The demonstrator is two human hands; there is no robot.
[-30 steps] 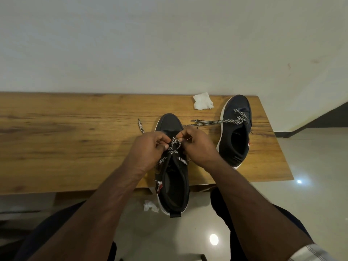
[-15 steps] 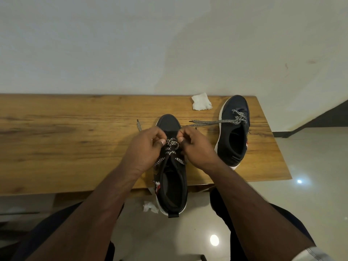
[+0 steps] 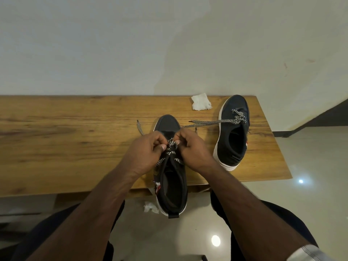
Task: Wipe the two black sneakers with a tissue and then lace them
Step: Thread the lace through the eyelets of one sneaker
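A person seated at a wooden counter (image 3: 75,147) works on the lace (image 3: 171,147) of a black sneaker (image 3: 173,178) that lies lengthwise across the counter's near edge, its toe pointing toward the wall and its heel overhanging the floor. The left hand (image 3: 146,151) and the right hand (image 3: 192,147) are drawn close together over the middle of the shoe, each with fingers curled and pinching the black-and-white patterned lace between thumb and fingertips; the knuckles nearly meet above the tongue. One loose end of that lace (image 3: 139,127) trails out onto the wood to the left of the toe. A second black sneaker (image 3: 233,129), white-soled, sits apart to the right near the counter's far corner, toe also toward the wall; its own patterned lace (image 3: 212,123) is bunched over the upper eyelets and stretches left across the counter toward the first shoe. A crumpled white tissue (image 3: 201,101) rests on the counter near the wall, between the two toes. Another scrap of tissue (image 3: 150,207) lies on the pale tiled floor (image 3: 310,204) below the counter's edge, just beside the first sneaker's heel. Both forearms are bare.
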